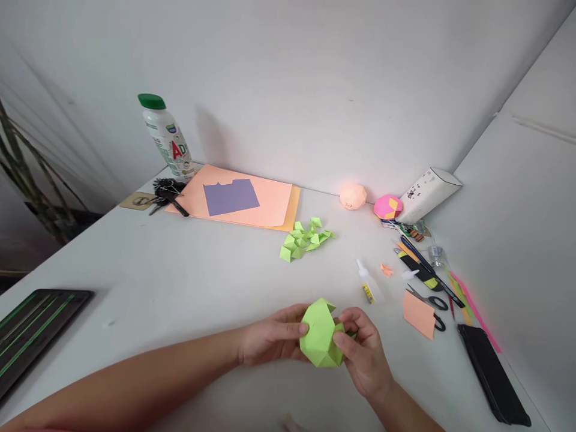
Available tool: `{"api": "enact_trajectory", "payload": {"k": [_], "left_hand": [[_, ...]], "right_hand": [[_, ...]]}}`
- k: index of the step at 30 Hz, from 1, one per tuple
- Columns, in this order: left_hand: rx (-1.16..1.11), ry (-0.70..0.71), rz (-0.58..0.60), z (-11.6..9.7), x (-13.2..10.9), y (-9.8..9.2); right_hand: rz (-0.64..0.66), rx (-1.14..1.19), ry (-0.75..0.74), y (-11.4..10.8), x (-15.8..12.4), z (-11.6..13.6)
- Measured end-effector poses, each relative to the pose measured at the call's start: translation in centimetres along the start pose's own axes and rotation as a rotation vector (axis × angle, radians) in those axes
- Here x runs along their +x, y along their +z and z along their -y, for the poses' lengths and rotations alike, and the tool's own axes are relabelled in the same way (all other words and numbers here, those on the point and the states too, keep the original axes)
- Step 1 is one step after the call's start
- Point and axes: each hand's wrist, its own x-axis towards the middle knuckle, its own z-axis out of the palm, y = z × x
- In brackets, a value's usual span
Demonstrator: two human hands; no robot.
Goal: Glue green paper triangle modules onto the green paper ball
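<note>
A faceted light-green paper ball (317, 335), open along its upper right side, is held between both hands above the front of the table. My left hand (279, 333) grips its left side, thumb on the front and the other fingers partly behind it. On the right edge, my right hand (362, 347) pinches a folded green flap between thumb and fingers; its fingertips are partly hidden. Beyond the ball lies a loose heap of small folded green paper pieces (299, 241). A white glue bottle (369, 283) with a yellow label lies just past my right hand.
Peach paper sheets (274, 201) with a purple piece (231, 197) lie near the wall. A peach ball (353, 197) and a pink-yellow ball (387, 207) sit beside a white box (427, 195). Scissors (437, 302), a black case (492, 372), keys (168, 195) and a bottle (168, 141) stand around.
</note>
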Motion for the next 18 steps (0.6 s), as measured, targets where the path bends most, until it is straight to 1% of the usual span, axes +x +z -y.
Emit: {"api": "enact_trajectory", "payload": {"k": [2, 3, 6, 10, 12, 14, 16, 18], "left_hand": [[-0.009, -0.048, 0.023, 0.0, -0.1, 0.3], [0.002, -0.050, 0.021, 0.1, -0.1, 0.4], [0.043, 0.007, -0.010, 0.4, -0.1, 0.3], [0.097, 0.102, -0.060, 0.5, 0.0, 0.2], [0.170, 0.138, -0.086, 0.5, 0.0, 0.4], [0.263, 0.174, -0.129, 0.5, -0.1, 0.4], [0.346, 0.204, -0.180, 0.7, -0.2, 0.3], [0.382, 0.231, -0.183, 1.1, -0.3, 0.1]], "right_hand": [[0.011, -0.032, 0.021, 0.0, 0.0, 0.2], [0.032, -0.050, 0.047, 0.0, 0.0, 0.3], [0.110, -0.083, 0.136, -0.1, 0.1, 0.7], [0.230, -0.131, 0.173, 0.0, 0.1, 1.4], [0.320, -0.142, 0.152, 0.2, 0.1, 1.9], [0.373, -0.142, 0.092, 0.4, 0.0, 2.2], [0.358, -0.159, 0.021, 0.4, 0.0, 2.3], [0.316, -0.188, -0.020, 0.2, 0.1, 2.1]]}}
